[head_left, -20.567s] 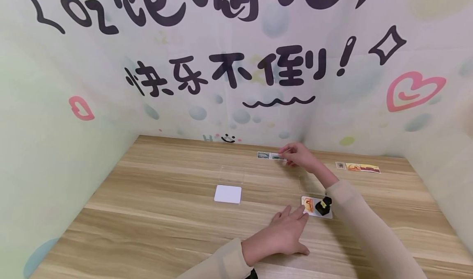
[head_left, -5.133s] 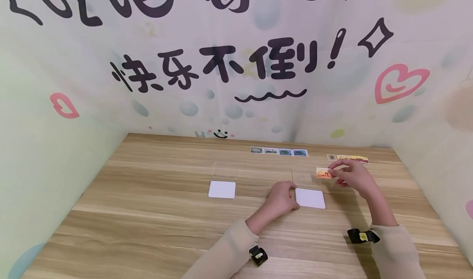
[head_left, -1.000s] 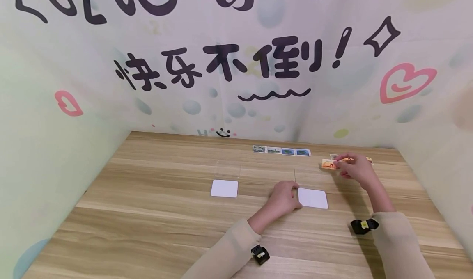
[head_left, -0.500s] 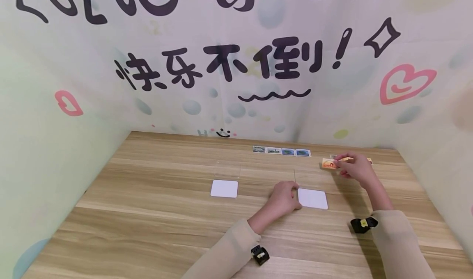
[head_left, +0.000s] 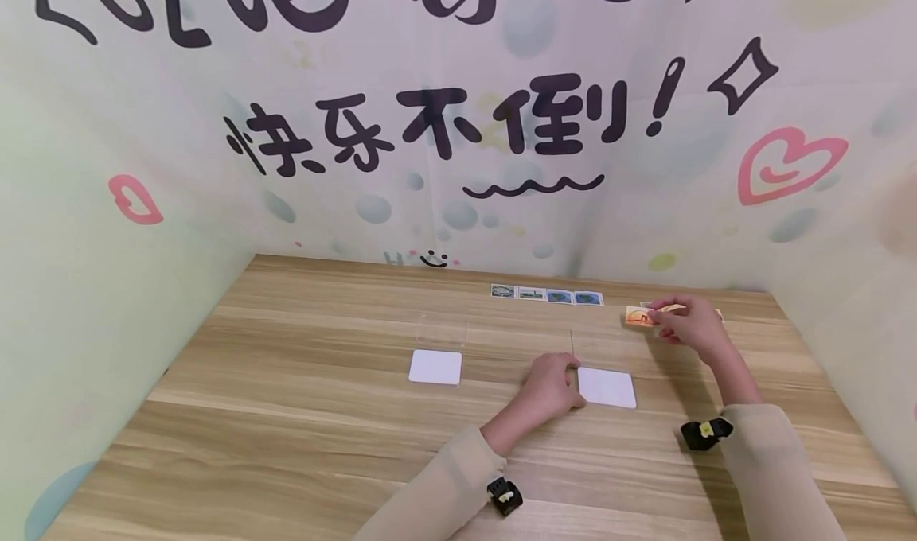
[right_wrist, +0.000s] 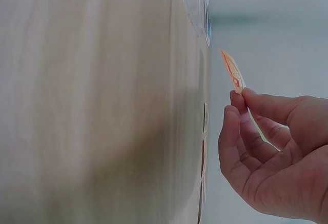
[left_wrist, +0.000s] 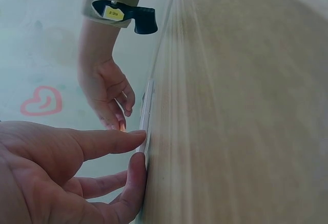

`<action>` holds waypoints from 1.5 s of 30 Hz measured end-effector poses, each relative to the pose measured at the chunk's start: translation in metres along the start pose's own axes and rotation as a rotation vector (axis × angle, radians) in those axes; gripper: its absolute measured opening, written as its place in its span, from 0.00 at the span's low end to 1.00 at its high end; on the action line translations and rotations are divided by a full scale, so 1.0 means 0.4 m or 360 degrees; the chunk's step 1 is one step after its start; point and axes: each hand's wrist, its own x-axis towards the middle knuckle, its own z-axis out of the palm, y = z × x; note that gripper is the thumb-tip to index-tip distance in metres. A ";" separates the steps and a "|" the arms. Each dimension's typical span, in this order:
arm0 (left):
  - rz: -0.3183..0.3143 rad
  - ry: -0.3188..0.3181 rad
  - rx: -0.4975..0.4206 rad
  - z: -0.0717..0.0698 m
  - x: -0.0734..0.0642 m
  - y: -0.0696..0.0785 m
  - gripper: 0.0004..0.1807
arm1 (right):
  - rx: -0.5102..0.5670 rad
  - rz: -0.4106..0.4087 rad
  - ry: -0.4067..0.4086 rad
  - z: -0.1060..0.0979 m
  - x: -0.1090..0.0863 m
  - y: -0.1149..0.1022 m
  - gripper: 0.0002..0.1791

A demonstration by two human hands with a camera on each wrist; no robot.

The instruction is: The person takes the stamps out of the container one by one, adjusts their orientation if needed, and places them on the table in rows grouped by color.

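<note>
My right hand (head_left: 691,326) pinches an orange, stamp-like paper (head_left: 635,316) between thumb and fingertips, above the back right of the table. In the right wrist view the paper (right_wrist: 233,73) curves up from the fingertips, apart from the tabletop. Beneath this hand lies a row of similar stamps, mostly covered by it. Nearer the front, my left hand (head_left: 550,386) holds the left edge of a blank white card (head_left: 609,387), thumb at the near corner and a finger at the far one. The left wrist view shows the card (left_wrist: 146,111) edge-on at the fingertips.
Another white card (head_left: 435,367) lies to the left, with a clear plastic sheet (head_left: 442,330) behind it. A row of several bluish and grey stamps (head_left: 546,295) runs along the back. A clear plastic edge (head_left: 571,342) rises behind the held card.
Since the oldest frame, the orange paper has left the right card and blue stamps show in the back row. Since five seconds ago, my right hand has moved slightly back; the last second is nearly still.
</note>
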 end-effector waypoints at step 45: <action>0.0006 0.0004 0.0015 0.000 0.004 0.000 0.28 | -0.0090 -0.0010 -0.0005 -0.004 0.033 -0.010 0.18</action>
